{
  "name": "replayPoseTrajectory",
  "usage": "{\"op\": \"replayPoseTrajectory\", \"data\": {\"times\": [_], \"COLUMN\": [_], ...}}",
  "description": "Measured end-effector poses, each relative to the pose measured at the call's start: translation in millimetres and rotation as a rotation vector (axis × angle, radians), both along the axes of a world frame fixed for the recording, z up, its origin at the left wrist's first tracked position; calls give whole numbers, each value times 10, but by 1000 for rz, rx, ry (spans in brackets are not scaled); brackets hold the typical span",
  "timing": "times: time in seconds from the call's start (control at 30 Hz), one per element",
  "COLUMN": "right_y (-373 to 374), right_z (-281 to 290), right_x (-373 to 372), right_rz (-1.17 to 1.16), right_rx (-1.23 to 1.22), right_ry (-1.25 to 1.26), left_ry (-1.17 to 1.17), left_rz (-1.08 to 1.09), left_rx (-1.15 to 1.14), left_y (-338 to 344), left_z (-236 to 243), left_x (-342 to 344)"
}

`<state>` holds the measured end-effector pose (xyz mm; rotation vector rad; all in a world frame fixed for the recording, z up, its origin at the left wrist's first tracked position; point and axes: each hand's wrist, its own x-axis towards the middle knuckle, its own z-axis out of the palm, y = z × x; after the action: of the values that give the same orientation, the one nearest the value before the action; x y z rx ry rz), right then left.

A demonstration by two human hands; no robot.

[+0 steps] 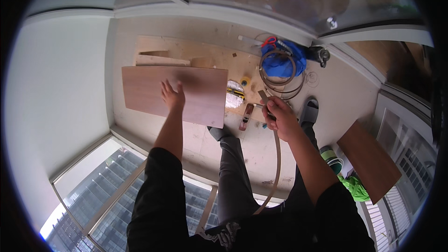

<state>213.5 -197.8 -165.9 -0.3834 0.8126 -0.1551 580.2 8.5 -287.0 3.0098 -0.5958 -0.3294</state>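
Head view: plane [244, 122] between board [205, 93] and strip [278, 158]

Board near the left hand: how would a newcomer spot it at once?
Start at the pale wall on the left. Just right of it is a wide, pinkish-brown board, with the left hand over it. It is paler than the reddish-brown board, far right.

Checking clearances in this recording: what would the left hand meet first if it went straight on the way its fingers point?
The panel: the left hand is over it, perhaps already touching, as depth is unclear. Past the panel's far edge, that line seems to reach the wood piece.
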Motion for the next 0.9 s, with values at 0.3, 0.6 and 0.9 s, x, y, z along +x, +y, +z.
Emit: {"op": "replayPoseTrajectory", "data": {"times": [0.3,0.6,0.9], "right_y": [487,525,570], "right_z": [-1202,-1741,-1858], "right_x": [914,1347,1369], "right_rz": [-177,-338,-357], "right_rx": [62,101,95], "right_ry": [182,68,47], "left_ry": [-184,-213,-194], "left_rz": [206,190,167], "left_rx": [0,-41,-43], "left_y": [-219,-278,-262], "left_z": [-731,-661,-644], "left_x": [78,96,89]}}
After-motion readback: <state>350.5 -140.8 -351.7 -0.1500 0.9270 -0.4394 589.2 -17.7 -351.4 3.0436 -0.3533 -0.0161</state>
